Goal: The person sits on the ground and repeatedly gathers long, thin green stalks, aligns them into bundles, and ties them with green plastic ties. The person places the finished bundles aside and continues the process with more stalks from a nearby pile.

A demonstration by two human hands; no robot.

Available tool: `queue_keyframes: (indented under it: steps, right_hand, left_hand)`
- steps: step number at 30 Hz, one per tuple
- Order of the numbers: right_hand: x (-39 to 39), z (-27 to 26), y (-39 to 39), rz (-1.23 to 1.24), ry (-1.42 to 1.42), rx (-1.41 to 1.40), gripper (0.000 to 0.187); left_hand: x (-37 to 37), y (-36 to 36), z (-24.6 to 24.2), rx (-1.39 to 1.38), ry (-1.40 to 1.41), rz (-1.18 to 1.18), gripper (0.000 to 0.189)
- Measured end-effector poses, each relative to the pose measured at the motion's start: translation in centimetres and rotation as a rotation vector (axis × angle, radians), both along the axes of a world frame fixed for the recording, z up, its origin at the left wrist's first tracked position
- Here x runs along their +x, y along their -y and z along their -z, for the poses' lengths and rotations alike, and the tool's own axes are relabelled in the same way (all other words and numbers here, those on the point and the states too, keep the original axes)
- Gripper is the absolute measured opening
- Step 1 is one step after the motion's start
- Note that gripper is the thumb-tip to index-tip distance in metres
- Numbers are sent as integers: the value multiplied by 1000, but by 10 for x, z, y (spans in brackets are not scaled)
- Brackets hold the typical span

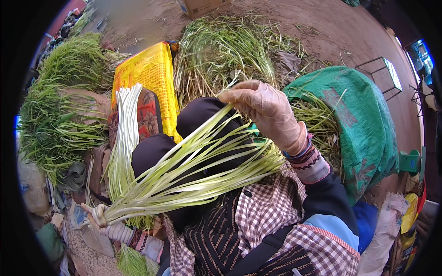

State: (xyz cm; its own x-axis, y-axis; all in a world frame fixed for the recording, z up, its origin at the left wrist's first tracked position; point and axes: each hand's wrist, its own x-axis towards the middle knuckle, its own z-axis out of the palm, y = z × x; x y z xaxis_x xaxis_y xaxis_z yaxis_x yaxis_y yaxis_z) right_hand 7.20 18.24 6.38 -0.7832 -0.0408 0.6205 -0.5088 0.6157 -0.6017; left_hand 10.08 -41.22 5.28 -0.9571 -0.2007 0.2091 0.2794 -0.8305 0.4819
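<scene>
My left hand (pixel 97 214), low on the left, grips a loose bunch of long leafy stalks that look like blanched garlic chives (pixel 179 184) near their pale end. The yellow-green leaves fan out to the right across my lap. My right hand (pixel 260 103), in a thin beige rubber glove, is raised above my knees and pinches the tips of a few leaves between thumb and fingers. Leaning beside my left knee is a neat bundle of white-stemmed chives (pixel 125 134), white ends up, on a red and brown patterned cushion or board (pixel 149 115).
A yellow printed sack (pixel 143 70) lies behind the bundle. Heaps of green leaves stand at left (pixel 65 114) and ahead (pixel 224 51). A green woven sack (pixel 359 114) bulges at right, near a metal frame stool (pixel 392 74). A cardboard box (pixel 203 7) sits at the far edge.
</scene>
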Motion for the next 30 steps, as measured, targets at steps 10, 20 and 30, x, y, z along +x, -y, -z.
queue_keyframes:
  steps: [10,20,30]
  right_hand:
    - [48,13,1,200,-23,-205,21]
    - [66,-6,39,-56,57,186,38]
    - [52,-2,58,-101,64,300,28]
  left_hand:
    - [7,-6,24,46,175,-52,44]
    - [8,-3,37,33,163,-59,39]
    - [10,-31,33,66,276,-155,41]
